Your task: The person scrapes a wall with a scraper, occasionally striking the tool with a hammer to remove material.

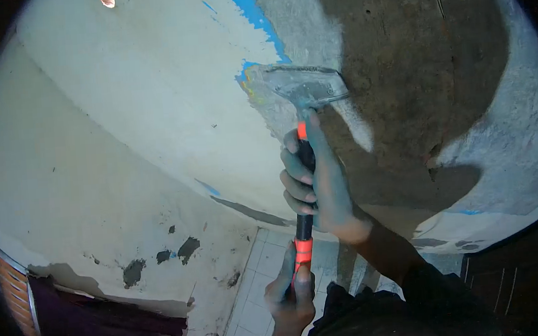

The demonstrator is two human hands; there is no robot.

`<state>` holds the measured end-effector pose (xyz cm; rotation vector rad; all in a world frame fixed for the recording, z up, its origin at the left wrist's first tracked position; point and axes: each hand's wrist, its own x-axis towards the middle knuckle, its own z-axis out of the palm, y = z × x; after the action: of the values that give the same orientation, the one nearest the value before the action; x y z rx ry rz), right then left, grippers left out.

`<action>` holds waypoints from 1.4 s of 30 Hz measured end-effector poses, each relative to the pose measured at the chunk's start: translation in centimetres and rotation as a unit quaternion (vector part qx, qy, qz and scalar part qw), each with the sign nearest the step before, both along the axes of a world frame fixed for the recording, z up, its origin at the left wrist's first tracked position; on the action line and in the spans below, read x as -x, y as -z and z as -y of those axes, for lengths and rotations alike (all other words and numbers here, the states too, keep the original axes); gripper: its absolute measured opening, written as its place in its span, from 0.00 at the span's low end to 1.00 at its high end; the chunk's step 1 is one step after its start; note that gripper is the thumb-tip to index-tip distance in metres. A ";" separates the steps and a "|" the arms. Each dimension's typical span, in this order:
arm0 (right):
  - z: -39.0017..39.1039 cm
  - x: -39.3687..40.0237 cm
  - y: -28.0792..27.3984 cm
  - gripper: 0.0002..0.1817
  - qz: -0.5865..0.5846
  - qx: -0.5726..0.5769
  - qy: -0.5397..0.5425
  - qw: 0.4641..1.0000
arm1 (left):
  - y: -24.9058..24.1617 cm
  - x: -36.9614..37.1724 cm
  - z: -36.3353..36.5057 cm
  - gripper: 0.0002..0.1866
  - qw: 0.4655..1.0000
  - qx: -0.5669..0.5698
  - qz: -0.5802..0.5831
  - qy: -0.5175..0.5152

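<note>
Just below the blue paint strip, on the wall side: the scraper, its broad blade set crosswise, left end close to the strip's lower tip. Whether the edge bears on the plaster, cannot tell.

Long axis: the handle runs from the blade down and away from the strip, back toward the wearer, leaning slightly left at its lower end. Blade lies straight ahead of both hands, beyond the fingertips.

Right hand the nearer to blade and strip. Closed round the black grip; fingers curled over from the left, thumb laid up along the shaft to the blade's neck. Left hand farther from the strip, at the handle's orange lower end; fist closed, thumb pressed on top.

Surroundings: pale paint left of the strip, bare grey plaster to its right, a dark shadow farther right. Floor tiles well below the strip.
</note>
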<state>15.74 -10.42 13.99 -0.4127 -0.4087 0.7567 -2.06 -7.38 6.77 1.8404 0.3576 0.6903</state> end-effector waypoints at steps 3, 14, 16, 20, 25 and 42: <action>-0.1 -0.2 -0.3 0.27 0.012 0.029 0.027 0.999 | 0.5 -0.5 -0.5 0.25 1.000 -0.006 0.012 -0.003; 0.3 0.1 -1.2 0.27 0.004 0.118 0.052 0.992 | 1.3 -0.4 -0.7 0.27 0.999 0.007 0.035 0.019; 0.4 0.1 -1.1 0.27 0.022 0.102 0.053 0.993 | 0.0 -0.1 0.1 0.22 0.999 0.040 0.015 0.002; 0.3 0.3 -1.8 0.27 0.026 0.162 0.091 0.982 | 1.8 -1.6 -0.7 0.27 0.998 0.002 0.065 0.023; 0.7 -0.1 -1.3 0.25 0.038 0.133 0.068 0.988 | 1.5 -1.1 -0.2 0.27 0.998 0.010 0.053 0.030; 1.0 -0.6 -1.5 0.27 0.080 0.156 0.094 0.980 | 1.5 -1.9 0.5 0.26 0.995 -0.016 0.091 0.042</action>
<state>16.38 -11.38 15.52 -0.7999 -0.3966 0.6046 -0.16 -7.90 5.24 1.7958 0.1505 0.8017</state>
